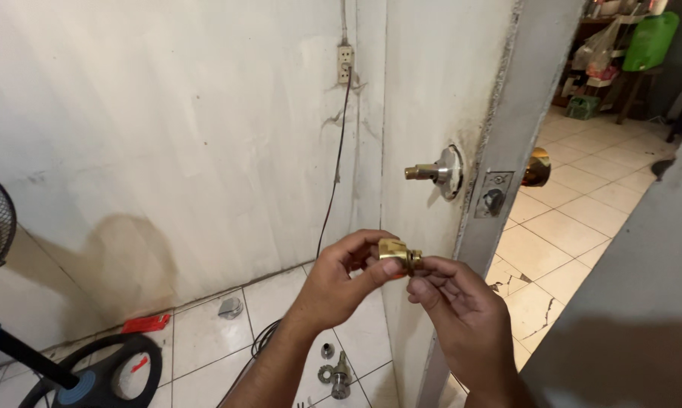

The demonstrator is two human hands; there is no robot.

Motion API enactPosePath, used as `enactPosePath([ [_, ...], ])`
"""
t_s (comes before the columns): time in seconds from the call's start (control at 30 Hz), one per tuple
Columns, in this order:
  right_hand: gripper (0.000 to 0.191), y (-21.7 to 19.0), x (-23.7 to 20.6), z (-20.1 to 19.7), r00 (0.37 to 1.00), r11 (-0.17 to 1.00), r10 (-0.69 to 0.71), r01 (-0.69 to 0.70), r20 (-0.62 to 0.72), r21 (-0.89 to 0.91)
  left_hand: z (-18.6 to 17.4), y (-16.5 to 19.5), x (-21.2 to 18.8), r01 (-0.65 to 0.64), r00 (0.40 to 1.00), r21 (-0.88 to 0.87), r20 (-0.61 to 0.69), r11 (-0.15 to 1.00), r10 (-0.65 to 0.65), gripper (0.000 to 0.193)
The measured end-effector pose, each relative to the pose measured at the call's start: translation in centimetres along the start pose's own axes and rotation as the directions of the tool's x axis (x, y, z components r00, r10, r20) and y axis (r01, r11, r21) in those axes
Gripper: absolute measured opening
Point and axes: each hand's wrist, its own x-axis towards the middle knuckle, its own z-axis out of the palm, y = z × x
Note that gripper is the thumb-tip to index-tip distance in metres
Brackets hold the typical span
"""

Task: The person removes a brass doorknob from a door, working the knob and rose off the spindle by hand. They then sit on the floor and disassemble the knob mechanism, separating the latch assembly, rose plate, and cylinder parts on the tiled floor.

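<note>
Right now both hands are gripping a small brass lock piece (400,255) just below and in front of the bare spindle (425,172) sticking out of the white door (432,91) — the left hand (339,281) is pinching it from the near side, the right hand (454,302) is pressing fingertips on its end. Judging by this, it is worth keeping the piece level and squarely aligned with that spindle — loose metal parts (335,370) are already lying on the floor tiles (205,340) well below it.
</note>
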Motion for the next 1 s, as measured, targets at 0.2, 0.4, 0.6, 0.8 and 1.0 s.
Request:
enactPosePath([
  [0.2, 0.017, 0.6, 0.8, 0.2, 0.999, 0.999, 0.044, -0.044, -0.015, -0.031, -0.1, 0.5, -0.2, 0.034, 0.999, 0.046, 0.002, 0.998, -0.034, 0.037],
  [0.4, 0.016, 0.9, 1.3, 0.3, 0.998, 0.997, 0.064, -0.064, -0.007, -0.030, 0.2, 1.4, -0.5, 0.024, 0.999, 0.173, -0.034, 0.985, -0.018, 0.044],
  [0.6, 0.016, 0.6, 1.1, 0.2, 0.995, 0.996, 0.083, -0.085, -0.051, -0.034, 0.6, 1.8, -0.8, 0.057, 0.997, 0.181, -0.057, 0.982, -0.048, 0.045],
  [0.8, 0.016, -1.5, 1.0, -0.3, 0.992, 0.996, -0.002, -0.008, -0.124, -0.085, 0.6, 2.3, -0.4, 0.060, 0.987, 0.134, -0.155, 0.989, -0.039, 0.043],
  [1.0, 0.016, -3.4, 0.7, -0.9, 0.959, 0.964, -0.200, 0.157, -0.201, -0.212, 1.0, 2.3, -0.5, 0.000, 0.985, 0.103, -0.173, 0.995, 0.018, 0.042],
])
